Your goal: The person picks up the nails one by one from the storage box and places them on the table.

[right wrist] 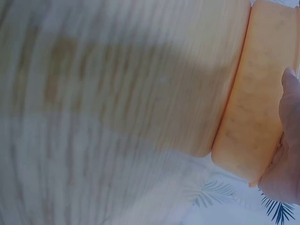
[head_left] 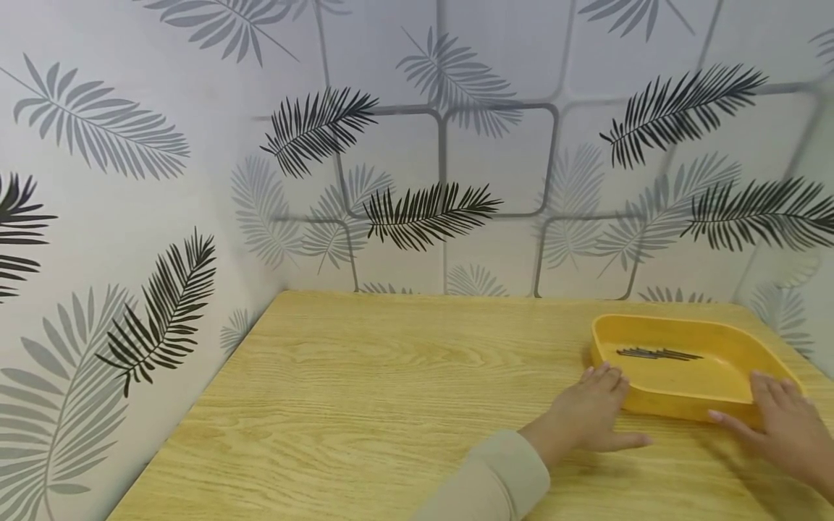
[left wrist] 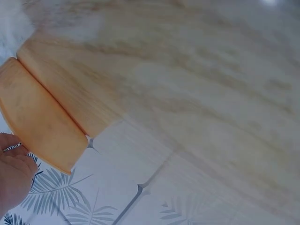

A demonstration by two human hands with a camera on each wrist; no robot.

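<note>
A shallow yellow plastic tray (head_left: 684, 407) sits on the right side of the table. Inside it lie several thin dark nail-like pieces (head_left: 658, 354), close together near the back. My left hand (head_left: 589, 409) reaches the tray's front left corner, its fingertips touching the rim and its thumb pointing away from the wall. At the front right corner, my right hand (head_left: 785, 427) holds the tray, fingers over the rim and thumb against the outer wall. The right wrist view shows that thumb (right wrist: 290, 84) along the tray's side.
The wood-grain table (head_left: 365, 405) stretches to the left of the tray. Behind it stands a wall (head_left: 495, 163) with a feather-leaf pattern, and another patterned wall (head_left: 85, 253) runs along the left edge. A light sleeve (head_left: 498, 477) covers the left forearm.
</note>
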